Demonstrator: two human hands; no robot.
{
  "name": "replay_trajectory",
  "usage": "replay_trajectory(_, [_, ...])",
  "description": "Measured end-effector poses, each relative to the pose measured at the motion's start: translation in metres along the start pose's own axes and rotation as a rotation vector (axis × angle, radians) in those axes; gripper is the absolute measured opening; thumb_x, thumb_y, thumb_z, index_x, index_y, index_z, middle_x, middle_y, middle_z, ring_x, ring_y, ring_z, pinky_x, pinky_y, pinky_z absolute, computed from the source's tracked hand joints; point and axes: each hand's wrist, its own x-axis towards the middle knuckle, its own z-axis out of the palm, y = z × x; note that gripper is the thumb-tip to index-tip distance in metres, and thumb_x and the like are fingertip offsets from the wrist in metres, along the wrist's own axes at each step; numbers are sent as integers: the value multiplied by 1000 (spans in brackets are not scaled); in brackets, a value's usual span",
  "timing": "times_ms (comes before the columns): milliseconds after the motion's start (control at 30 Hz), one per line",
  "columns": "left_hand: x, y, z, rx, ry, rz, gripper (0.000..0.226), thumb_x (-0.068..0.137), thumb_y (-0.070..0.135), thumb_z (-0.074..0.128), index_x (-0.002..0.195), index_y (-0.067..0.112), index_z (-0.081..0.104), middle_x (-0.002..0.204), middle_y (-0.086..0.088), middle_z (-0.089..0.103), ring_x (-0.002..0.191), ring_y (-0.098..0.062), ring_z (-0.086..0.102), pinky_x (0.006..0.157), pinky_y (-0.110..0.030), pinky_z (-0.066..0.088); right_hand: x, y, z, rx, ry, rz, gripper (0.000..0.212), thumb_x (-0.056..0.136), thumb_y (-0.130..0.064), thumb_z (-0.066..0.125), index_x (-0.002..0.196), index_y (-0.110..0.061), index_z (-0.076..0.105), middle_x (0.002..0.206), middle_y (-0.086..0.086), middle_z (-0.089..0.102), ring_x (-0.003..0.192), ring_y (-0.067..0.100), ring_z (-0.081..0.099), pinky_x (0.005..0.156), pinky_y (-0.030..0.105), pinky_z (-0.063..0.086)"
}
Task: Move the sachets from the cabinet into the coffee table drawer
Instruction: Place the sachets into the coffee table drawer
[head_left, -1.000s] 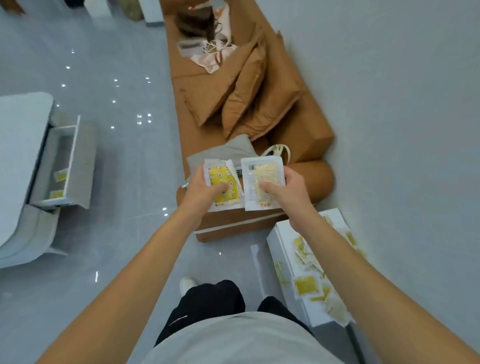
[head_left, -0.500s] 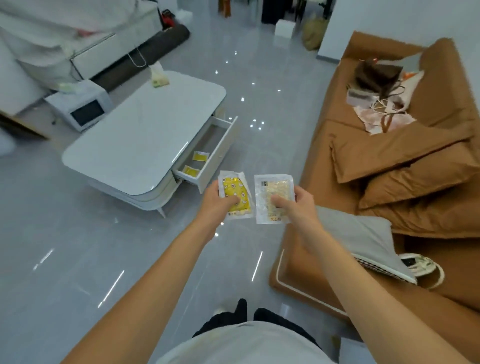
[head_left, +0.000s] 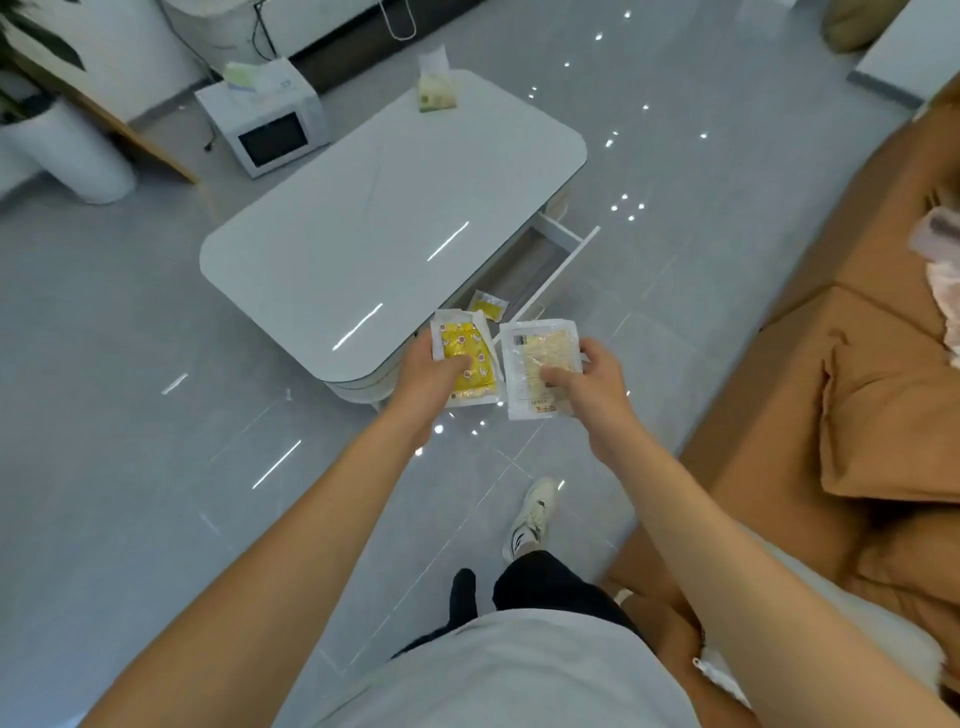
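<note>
Head view: my left hand (head_left: 426, 376) gripped a yellow sachet (head_left: 466, 364), my right hand (head_left: 592, 382) a pale sachet (head_left: 540, 371), both held above the floor near the open drawer (head_left: 566, 260), where another sachet (head_left: 487, 304) lay.

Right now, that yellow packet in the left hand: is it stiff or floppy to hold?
Probably floppy: the yellow sachet shows creased, bent white edges where the left hand pinches it. It looks light, since a thumb-and-finger hold carries it. The glossy film may be a little slippery.
</note>
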Motion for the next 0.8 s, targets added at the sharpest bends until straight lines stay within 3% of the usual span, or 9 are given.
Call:
replay_trajectory(133, [87, 22, 9, -29, 97, -72, 33, 93, -1, 57, 121, 15, 62, 109, -4, 72, 89, -13, 71, 58, -18, 55, 101, -41, 19, -114, -108, 21, 37, 90, -1, 69, 122, -18, 60, 105, -5, 70, 92, 11, 70, 62, 19, 56])
replay_trajectory(267, [167, 28, 6, -64, 181, -194, 35, 91, -2, 54, 123, 13, 56, 111, -5, 67, 85, -10, 65, 61, -21, 52, 196, -68, 41, -243, -155, 61, 36, 89, 0, 69, 119, -18, 61, 108, -1, 70, 95, 17, 70, 69, 28, 58])
replay_trajectory(367, [233, 25, -1, -98, 220, -258, 34, 90, -3, 54, 117, 17, 54, 103, -1, 64, 82, -9, 64, 59, -19, 52, 270, -72, 71, -330, -183, 100, 43, 89, -1, 69, 128, -15, 57, 112, 0, 66, 95, 16, 69, 66, 24, 57])
replay_trajectory(500, [331, -2, -9, -86, 218, -339, 37, 88, -4, 57, 119, 17, 53, 105, -2, 64, 89, -14, 65, 65, -24, 53, 373, -47, 114, -485, -196, 109, 46, 89, 2, 66, 131, -13, 54, 118, 1, 62, 99, 19, 65, 67, 22, 55])
replay_trajectory(633, [405, -33, -5, -56, 212, -415, 41, 88, -2, 58, 126, 14, 55, 107, -3, 64, 89, -13, 64, 66, -25, 53, 462, -9, 141, -607, -216, 148, 44, 91, 3, 63, 130, -13, 54, 120, 2, 62, 106, 21, 64, 79, 29, 59])
replay_trajectory(700, [441, -63, 7, -35, 205, -481, 35, 88, -3, 56, 120, 13, 57, 102, -4, 63, 85, -13, 64, 61, -23, 52, 511, 23, 153, -683, -256, 198, 41, 93, 2, 62, 130, -13, 53, 122, 4, 63, 106, 21, 64, 77, 28, 58])
replay_trajectory(800, [481, -108, 35, -26, 183, -537, 24, 89, -5, 54, 93, 18, 60, 89, -3, 65, 81, -18, 66, 59, -22, 55, 570, 70, 161, -778, -304, 230, 35, 93, 0, 61, 125, -12, 54, 120, 5, 63, 107, 24, 64, 83, 33, 59])
